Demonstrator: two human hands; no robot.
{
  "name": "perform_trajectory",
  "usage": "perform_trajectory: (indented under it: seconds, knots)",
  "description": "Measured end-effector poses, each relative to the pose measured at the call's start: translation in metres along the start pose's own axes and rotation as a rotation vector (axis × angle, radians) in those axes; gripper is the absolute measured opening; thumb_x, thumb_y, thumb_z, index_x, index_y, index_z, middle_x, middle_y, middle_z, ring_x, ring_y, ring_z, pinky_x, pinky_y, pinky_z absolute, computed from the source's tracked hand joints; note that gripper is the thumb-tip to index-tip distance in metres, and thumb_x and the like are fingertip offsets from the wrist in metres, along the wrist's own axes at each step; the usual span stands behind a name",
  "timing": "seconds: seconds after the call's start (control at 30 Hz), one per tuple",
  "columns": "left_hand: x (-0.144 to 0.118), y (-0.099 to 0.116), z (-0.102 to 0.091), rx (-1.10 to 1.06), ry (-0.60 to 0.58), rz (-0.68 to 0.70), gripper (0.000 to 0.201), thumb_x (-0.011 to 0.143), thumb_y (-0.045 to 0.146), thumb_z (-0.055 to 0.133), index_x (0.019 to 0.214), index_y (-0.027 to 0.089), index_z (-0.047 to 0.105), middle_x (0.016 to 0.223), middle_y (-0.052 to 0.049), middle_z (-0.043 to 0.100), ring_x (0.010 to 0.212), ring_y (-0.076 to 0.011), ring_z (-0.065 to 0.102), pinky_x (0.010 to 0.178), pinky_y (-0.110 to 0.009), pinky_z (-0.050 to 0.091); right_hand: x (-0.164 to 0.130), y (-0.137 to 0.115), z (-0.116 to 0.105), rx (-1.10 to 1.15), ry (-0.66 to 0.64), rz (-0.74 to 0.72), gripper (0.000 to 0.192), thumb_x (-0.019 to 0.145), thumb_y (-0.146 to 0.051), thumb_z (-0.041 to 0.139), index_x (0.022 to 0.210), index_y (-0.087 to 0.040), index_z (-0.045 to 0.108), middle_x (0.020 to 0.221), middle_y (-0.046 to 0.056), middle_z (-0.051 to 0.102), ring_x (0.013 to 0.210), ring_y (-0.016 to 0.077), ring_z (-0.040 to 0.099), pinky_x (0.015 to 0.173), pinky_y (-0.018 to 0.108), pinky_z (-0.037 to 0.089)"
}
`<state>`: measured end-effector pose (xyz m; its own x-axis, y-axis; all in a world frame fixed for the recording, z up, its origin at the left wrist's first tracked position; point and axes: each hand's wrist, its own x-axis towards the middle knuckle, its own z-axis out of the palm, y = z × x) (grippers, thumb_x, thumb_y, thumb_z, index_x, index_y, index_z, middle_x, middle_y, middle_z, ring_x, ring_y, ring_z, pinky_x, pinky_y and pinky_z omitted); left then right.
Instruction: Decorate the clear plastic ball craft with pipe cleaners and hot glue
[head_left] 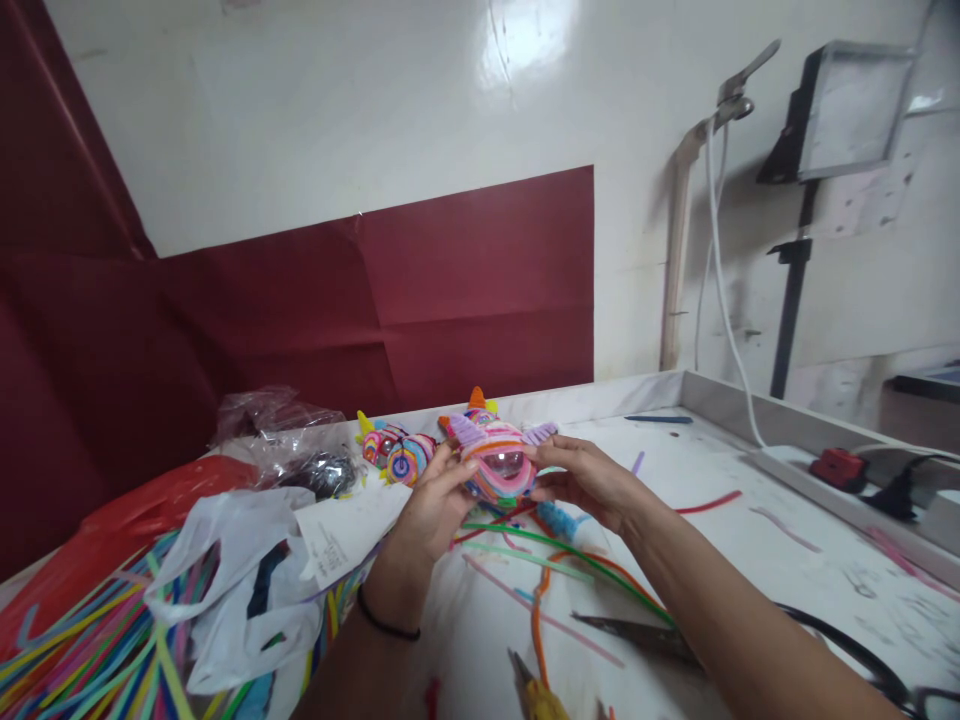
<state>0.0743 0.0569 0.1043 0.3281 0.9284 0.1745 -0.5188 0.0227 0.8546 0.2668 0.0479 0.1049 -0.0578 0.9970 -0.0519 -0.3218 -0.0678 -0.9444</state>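
Note:
Between my two hands is a pipe cleaner figure (504, 440), striped in pink, orange and purple, with purple pointed ears and a clear shiny dome in its middle. My left hand (441, 500) grips its left side. On the opposite side my right hand (577, 475) pinches the edge with thumb and fingers. Just behind sit other colourful pipe cleaner figures (401, 456), one with a spiral eye and a yellow tip. Under my hands lie loose green pipe cleaners (592, 557) and an orange pipe cleaner (537, 620).
Scissors (637, 632) and yellow-handled pliers (541, 695) lie close to me. At the left are a white plastic bag (240, 570), a red bag (165, 490) and many pipe cleaners (97, 640). A power strip (795, 465) runs along the right edge. A lamp (855, 110) stands behind.

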Motion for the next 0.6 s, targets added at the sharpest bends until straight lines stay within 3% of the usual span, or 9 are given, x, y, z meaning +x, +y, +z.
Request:
perform_trajectory:
  seconds: [0.33,0.6]
  knots:
    - [-0.0003,-0.0011,-0.0036,0.006,-0.001,-0.006,0.046,0.075,0.016,0.077,0.119,0.020,0.065,0.115,-0.009,0.073,0.113,-0.0279,0.067,0.095,-0.040,0.053,-0.0007,-0.0003,0.0004,0.010,0.008,0.007,0.022,0.076,-0.018,0.079,0.068,-0.016,0.059,0.066,0.001,0.069,0.052,0.0123,0.066,0.052,0.023,0.061]
    - [-0.0011,-0.0002,0.0019,0.025,0.026,0.000,0.046,0.070,0.014,0.075,0.114,0.021,0.064,0.111,-0.008,0.075,0.113,-0.0290,0.067,0.096,-0.042,0.053,-0.0030,-0.0016,0.0013,-0.002,0.018,0.005,0.029,0.067,-0.021,0.087,0.067,-0.017,0.058,0.065,0.001,0.069,0.051,0.0121,0.066,0.050,0.021,0.060]
